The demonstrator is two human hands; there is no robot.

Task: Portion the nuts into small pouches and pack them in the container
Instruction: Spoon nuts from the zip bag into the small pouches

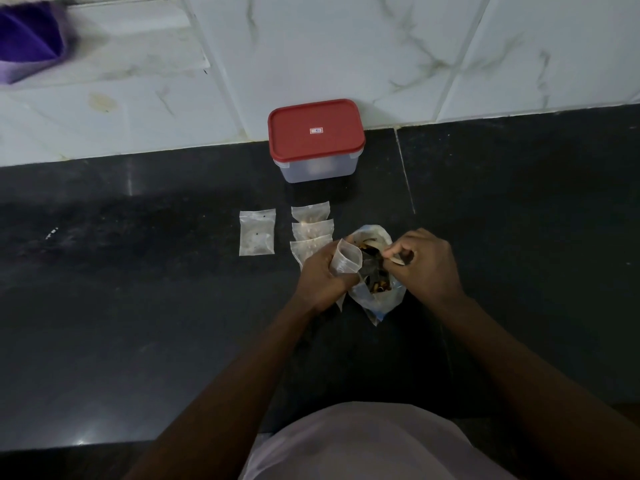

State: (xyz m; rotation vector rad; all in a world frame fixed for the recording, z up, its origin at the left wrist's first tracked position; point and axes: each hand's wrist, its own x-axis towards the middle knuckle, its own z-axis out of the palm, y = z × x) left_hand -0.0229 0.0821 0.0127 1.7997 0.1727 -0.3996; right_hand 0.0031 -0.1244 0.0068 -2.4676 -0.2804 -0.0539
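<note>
Dimly lit. Dark polished stone counter (pixel 138 323), seamed right of centre, meeting a wall (pixel 346 46) of white, grey-veined tiles. Blurred purple cloth (pixel 27 39) at top left.

L hand (pixel 320 275) curled round pouch (pixel 345 259); R hand (pixel 424 263) pinching nut (pixel 396 260); forearms converge inward.
</note>
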